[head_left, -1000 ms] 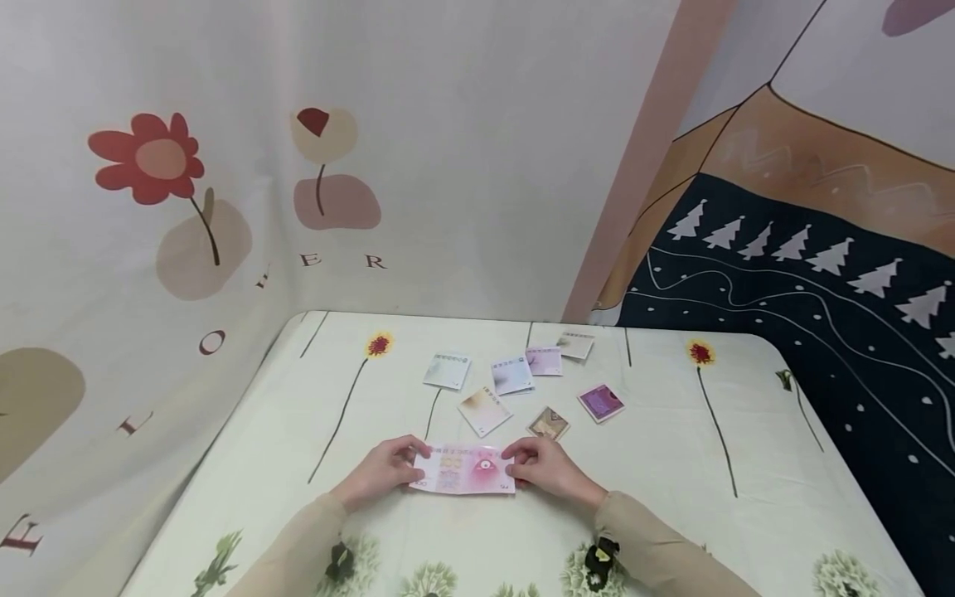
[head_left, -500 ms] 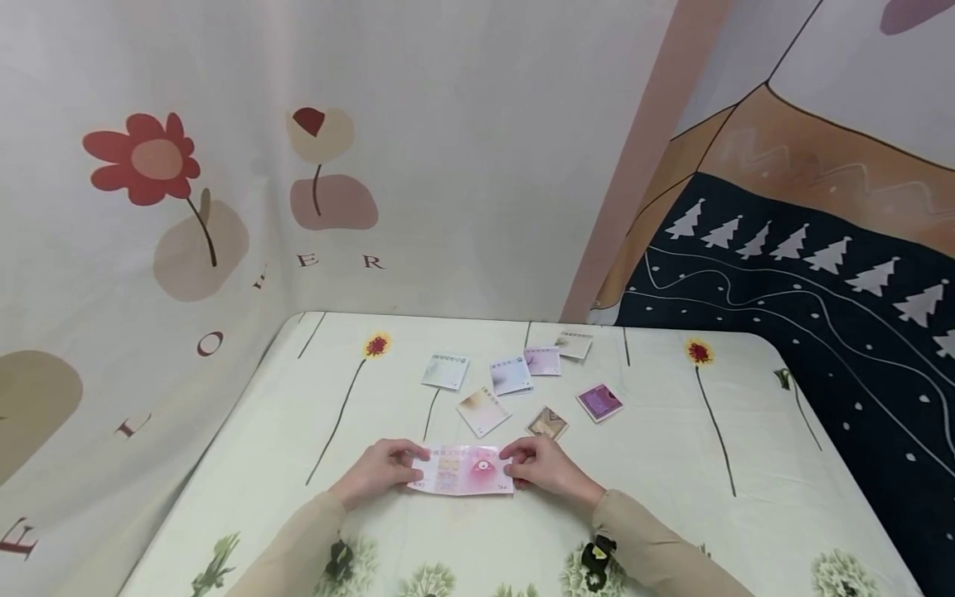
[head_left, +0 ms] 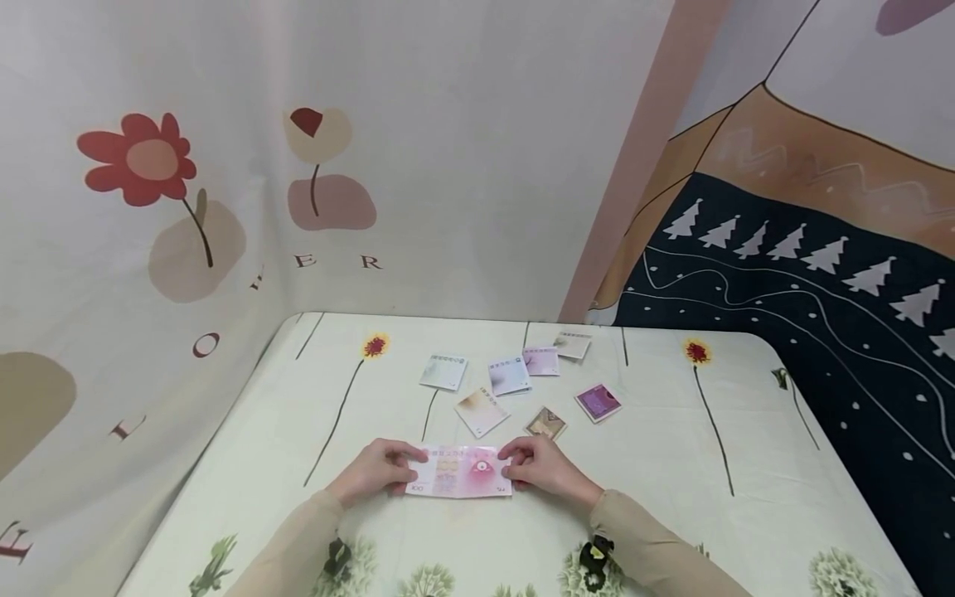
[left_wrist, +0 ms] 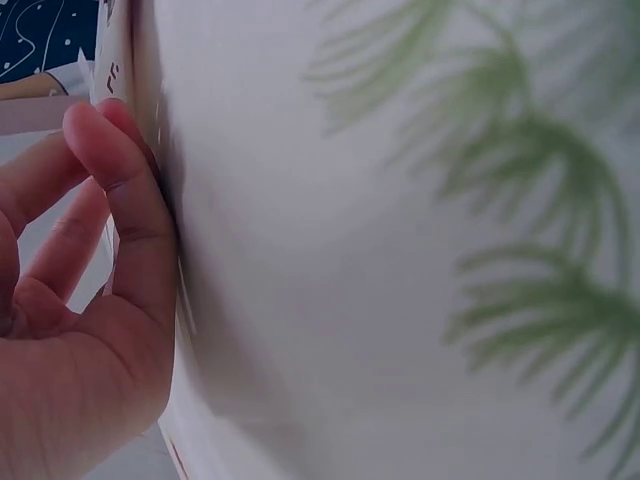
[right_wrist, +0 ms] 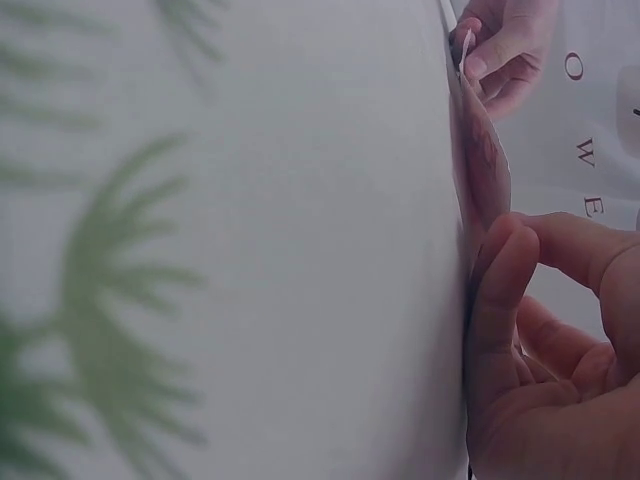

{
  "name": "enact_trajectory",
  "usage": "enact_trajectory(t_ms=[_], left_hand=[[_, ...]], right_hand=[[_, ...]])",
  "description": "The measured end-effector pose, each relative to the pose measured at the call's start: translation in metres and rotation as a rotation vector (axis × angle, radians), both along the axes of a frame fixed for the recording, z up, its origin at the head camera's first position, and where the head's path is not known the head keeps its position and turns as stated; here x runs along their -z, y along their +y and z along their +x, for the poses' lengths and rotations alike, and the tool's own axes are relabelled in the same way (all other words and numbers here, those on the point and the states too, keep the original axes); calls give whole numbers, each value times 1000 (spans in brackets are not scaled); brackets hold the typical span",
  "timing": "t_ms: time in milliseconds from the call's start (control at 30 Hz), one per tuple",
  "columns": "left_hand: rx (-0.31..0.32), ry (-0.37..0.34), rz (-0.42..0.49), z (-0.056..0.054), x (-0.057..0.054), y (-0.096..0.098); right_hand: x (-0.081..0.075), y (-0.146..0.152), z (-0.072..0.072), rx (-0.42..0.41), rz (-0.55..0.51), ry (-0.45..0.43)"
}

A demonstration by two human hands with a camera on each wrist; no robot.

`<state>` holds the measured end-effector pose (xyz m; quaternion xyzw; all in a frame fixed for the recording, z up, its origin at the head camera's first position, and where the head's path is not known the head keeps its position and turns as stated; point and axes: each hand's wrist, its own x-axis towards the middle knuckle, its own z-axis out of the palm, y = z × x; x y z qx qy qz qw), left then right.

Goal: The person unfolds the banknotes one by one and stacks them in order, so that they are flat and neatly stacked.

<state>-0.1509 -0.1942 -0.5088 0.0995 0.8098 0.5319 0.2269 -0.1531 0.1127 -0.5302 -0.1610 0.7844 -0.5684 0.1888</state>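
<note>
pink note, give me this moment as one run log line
left hand: pinches pink note, left end | right hand: pinches pink note, right end | other notes: spread on table beyond

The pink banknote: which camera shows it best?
The head view: the printed face of the pink banknote shows between the left hand and right hand. The right wrist view shows it bowed, nearly edge-on; the left wrist view doesn't show it clearly.

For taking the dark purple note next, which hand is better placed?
Likely the right hand: it is nearer the dark purple note than the left hand is, though both pinch the pink banknote.
</note>
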Motion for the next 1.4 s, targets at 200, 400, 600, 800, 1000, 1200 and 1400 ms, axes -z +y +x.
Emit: enact_trajectory(t_ms=[200, 400, 600, 800, 1000, 1200, 1400], left_hand=[[-5, -5, 8, 0, 2, 0], [-26, -13, -6, 1, 1, 0], [-37, -21, -19, 1, 0, 1], [-48, -25, -17, 1, 1, 2], [-59, 4, -52, 2, -2, 6], [-92, 21, -153, 4, -8, 11], [-93, 35, -132, 1, -11, 13]], right_hand=[[0, 0, -1, -9, 24, 12], [-3, -2, -2, -23, 49, 23], [-5, -3, -2, -21, 67, 22], [-7, -4, -1, -19, 65, 22], [-7, -2, -2, -25, 83, 23], [-16, 1, 0, -39, 134, 31], [-29, 2, 0, -77, 135, -9]])
